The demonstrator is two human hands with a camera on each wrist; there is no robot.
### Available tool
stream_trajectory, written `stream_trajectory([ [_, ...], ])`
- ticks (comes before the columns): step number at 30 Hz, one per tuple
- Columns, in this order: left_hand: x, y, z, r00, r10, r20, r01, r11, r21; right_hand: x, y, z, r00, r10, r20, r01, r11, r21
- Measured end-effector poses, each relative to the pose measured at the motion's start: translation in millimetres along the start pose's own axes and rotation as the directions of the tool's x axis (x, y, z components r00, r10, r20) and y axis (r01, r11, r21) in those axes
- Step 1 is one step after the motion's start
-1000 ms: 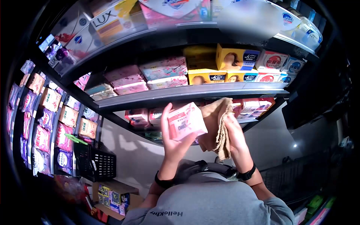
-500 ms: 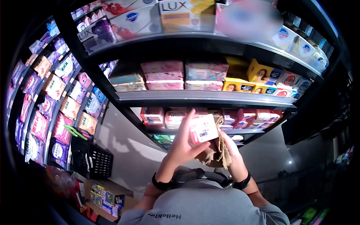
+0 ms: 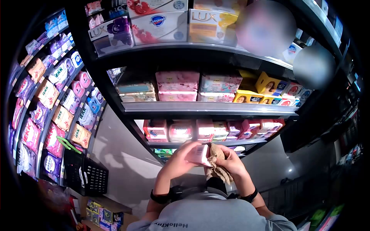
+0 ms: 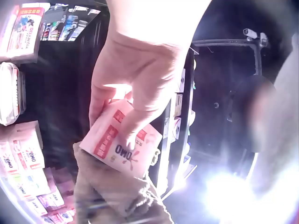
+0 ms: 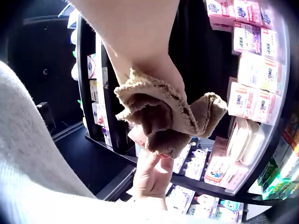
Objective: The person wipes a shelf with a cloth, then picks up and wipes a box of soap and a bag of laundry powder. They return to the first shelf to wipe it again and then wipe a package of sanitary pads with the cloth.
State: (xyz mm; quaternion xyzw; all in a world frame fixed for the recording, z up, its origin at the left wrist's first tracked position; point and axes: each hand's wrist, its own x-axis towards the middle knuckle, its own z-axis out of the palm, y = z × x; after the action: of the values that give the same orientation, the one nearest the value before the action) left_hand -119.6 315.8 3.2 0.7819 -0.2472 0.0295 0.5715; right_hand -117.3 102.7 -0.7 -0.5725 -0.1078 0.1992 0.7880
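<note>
My left hand [image 3: 177,161] grips a pink and white OMO box [image 3: 198,155], thumb along one face and fingers round the far side. In the left wrist view the printed face of the box [image 4: 105,142] shows, with the thumb across it. A brown cloth [image 3: 216,164] is bunched in my right hand [image 3: 233,164], which pinches it against the end of the box. In the right wrist view the folded cloth [image 5: 175,109] covers most of the right fingers. Both hands are close together in front of the grey shirt [image 3: 208,211].
Ahead stands a shelf unit, its middle ledge [image 3: 208,108] bearing pink and yellow boxes [image 3: 246,97]. More pink packs [image 3: 180,131] line the shelf below. At left are racks of bagged goods [image 3: 48,94], a black basket [image 3: 94,179] and a carton of small boxes [image 3: 102,215].
Both hands have drawn together and come lower. The box has tilted, its printed face turning away from the head view, and the cloth now wraps its right end. The head view has shifted.
</note>
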Motion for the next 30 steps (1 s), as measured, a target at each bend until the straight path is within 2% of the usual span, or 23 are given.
stream_trajectory([
  [2, -2, 3, 3, 0.997, 0.028, -0.074, -0.020, 0.995, 0.098, 5, 8, -3, 1.000, -0.015, -0.022, 0.015, 1.000, 0.024],
  [4, -4, 6, 1, 0.994, 0.066, -0.084, -0.053, 0.988, 0.148, 8, 13, -2, 0.999, -0.017, -0.042, 0.019, 0.999, 0.042],
  [7, -8, 9, -6, 0.982, 0.159, -0.104, -0.135, 0.970, 0.203, 9, 12, 5, 0.997, 0.083, 0.004, -0.083, 0.991, 0.106],
  [8, -10, 3, -8, 0.980, 0.169, -0.102, -0.141, 0.961, 0.239, 11, 15, 4, 0.994, 0.110, -0.019, -0.109, 0.993, 0.048],
  [12, -13, 7, -12, 0.986, 0.143, -0.084, -0.121, 0.967, 0.225, 12, 16, 7, 0.997, 0.074, 0.005, -0.074, 0.997, 0.029],
  [14, -12, 6, -13, 0.982, 0.176, -0.073, -0.155, 0.960, 0.234, 12, 16, 9, 0.999, 0.040, -0.027, -0.041, 0.999, -0.018],
  [20, -10, -1, -11, 0.984, 0.156, -0.085, -0.137, 0.970, 0.200, 7, 18, 5, 0.998, 0.000, -0.058, -0.002, 1.000, -0.027],
  [23, -5, 2, -13, 0.994, 0.104, 0.016, -0.105, 0.980, 0.167, 7, 23, 0, 0.994, -0.043, -0.103, 0.035, 0.996, -0.082],
  [26, -1, 3, -9, 0.994, 0.104, 0.035, -0.108, 0.981, 0.163, 8, 30, -6, 0.994, -0.033, -0.103, 0.029, 0.999, -0.043],
  [27, -1, 5, -9, 0.993, 0.105, 0.051, -0.112, 0.979, 0.168, 8, 23, 1, 0.988, -0.033, -0.153, 0.023, 0.998, -0.065],
  [28, -2, 0, -8, 0.992, 0.121, 0.046, -0.127, 0.977, 0.172, 9, 23, 0, 0.992, -0.032, -0.124, 0.022, 0.997, -0.079],
  [30, -3, -2, -7, 0.991, 0.132, 0.035, -0.136, 0.976, 0.170, 10, 20, 7, 0.984, -0.052, -0.172, 0.035, 0.994, -0.103],
])
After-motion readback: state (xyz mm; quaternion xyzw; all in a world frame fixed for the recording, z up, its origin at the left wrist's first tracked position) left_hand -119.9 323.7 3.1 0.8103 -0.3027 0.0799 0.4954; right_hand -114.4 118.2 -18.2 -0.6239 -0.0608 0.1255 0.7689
